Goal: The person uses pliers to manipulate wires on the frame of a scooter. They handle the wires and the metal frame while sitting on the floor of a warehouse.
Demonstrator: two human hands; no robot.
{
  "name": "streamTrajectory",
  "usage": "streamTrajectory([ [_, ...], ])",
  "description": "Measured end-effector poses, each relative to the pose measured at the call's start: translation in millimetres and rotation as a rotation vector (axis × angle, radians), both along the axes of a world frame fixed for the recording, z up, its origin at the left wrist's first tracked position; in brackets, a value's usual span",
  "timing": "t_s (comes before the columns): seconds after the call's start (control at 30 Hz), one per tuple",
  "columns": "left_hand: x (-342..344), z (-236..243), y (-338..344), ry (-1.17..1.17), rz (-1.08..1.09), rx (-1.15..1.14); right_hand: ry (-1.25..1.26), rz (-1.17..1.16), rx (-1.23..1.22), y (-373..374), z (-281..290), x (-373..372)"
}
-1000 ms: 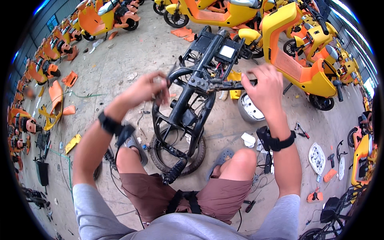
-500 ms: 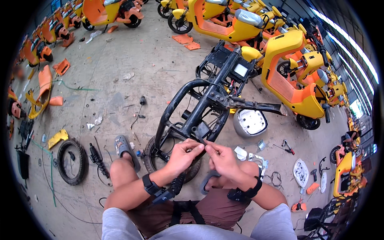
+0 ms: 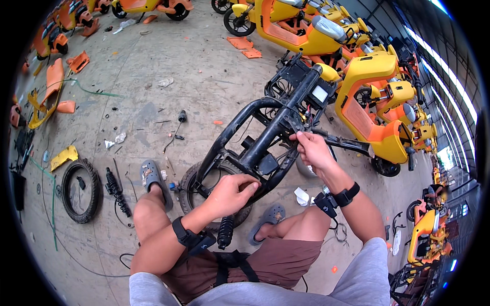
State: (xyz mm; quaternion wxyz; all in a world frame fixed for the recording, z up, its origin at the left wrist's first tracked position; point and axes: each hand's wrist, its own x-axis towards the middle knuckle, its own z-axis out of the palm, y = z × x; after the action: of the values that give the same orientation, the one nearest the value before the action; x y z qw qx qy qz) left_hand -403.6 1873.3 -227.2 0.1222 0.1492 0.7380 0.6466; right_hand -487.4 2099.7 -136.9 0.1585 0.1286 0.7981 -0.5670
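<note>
In front of me stands a black scooter frame (image 3: 265, 135), stripped of its panels, with a wheel (image 3: 188, 189) at its near end. My right hand (image 3: 315, 150) reaches to the right side of the frame's middle. Its fingers pinch a slim grey wrench (image 3: 293, 124), whose far end lies against the frame near a bracket; the exact contact is hard to see. My left hand (image 3: 234, 194) is closed, thumb against fingers, above the wheel by the near end of the frame. Whatever it may hold is hidden. A black coil shock absorber (image 3: 225, 232) sticks out below my left hand.
Yellow and orange scooters (image 3: 370, 97) stand close on the right and at the back. On the floor at left lie a loose tyre (image 3: 81, 191), another shock absorber (image 3: 116, 191), a yellow panel (image 3: 64, 158) and orange panels (image 3: 55, 81). A white piece (image 3: 301, 196) lies near my right knee.
My hands were together at the near end of the frame; now my right hand has moved away and right with the wrench. My left hand stays near the wheel. The view has shifted slightly.
</note>
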Motion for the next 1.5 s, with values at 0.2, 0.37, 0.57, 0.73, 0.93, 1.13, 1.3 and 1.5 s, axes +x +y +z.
streamTrajectory([
  [0.2,3,7,-4,-0.007,0.019,0.004,-0.102,-0.021,-0.099,6,0,-5],
  [0.37,6,10,-13,-0.022,-0.008,0.008,-0.161,-0.057,-0.148,11,2,-4],
  [0.57,11,10,-28,-0.093,-0.006,0.023,-0.196,-0.002,-0.211,-19,-17,5],
  [0.73,10,13,-41,-0.105,0.059,0.037,-0.065,-0.157,-0.716,-89,-39,-16],
  [0.93,3,2,-40,-0.132,0.066,0.063,0.191,-0.502,-1.193,-112,-72,-114],
  [1.13,-1,3,-35,-0.167,0.126,0.083,0.383,-0.059,-1.001,-117,-46,-58],
  [1.3,-9,4,-25,-0.053,0.421,0.333,0.128,0.228,-0.543,-77,-69,26],
  [1.5,-31,36,6,0.11,0.37,0.008,0.146,0.622,0.024,-64,-108,63],
])
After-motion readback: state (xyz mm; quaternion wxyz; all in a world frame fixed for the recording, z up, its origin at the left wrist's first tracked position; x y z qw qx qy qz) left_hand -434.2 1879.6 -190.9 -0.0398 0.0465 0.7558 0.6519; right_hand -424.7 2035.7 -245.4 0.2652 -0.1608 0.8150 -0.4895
